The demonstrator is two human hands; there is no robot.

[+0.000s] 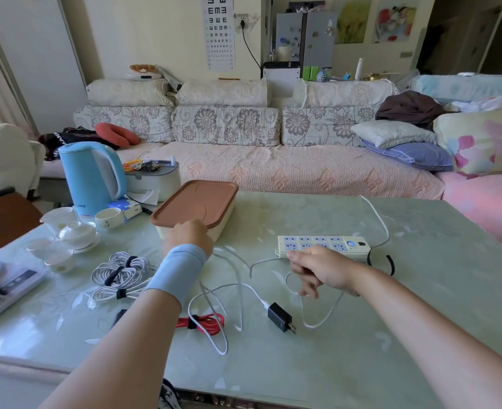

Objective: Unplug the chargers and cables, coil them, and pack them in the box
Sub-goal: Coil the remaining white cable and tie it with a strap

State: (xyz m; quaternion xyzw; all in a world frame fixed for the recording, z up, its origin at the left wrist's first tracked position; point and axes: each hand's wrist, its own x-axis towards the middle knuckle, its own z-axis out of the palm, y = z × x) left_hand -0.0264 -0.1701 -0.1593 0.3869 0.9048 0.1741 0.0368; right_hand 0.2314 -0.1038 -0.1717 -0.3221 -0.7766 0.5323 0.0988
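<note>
A cream box (223, 222) with a brown lid (195, 202) stands at the table's middle back. My left hand (189, 236), with a blue wrist sleeve, grips the lid's near rim, its fingers curled out of sight. A white power strip (323, 246) lies to the right with no plug in it. My right hand (317, 270) hovers at its front edge, fingers loose and pointing down over a loose white cable (323, 318). A black charger (279, 317) lies unplugged on the table. Beside it are a strapped red cable coil (205, 321) and two strapped white coils (122, 270).
A blue kettle (91, 175), a white tea set (75, 234) and a grey container (155, 178) crowd the table's left back. A black strap (390, 264) lies right of the strip. Flat items (4, 287) sit at the left edge. A sofa (273, 163) runs behind the table.
</note>
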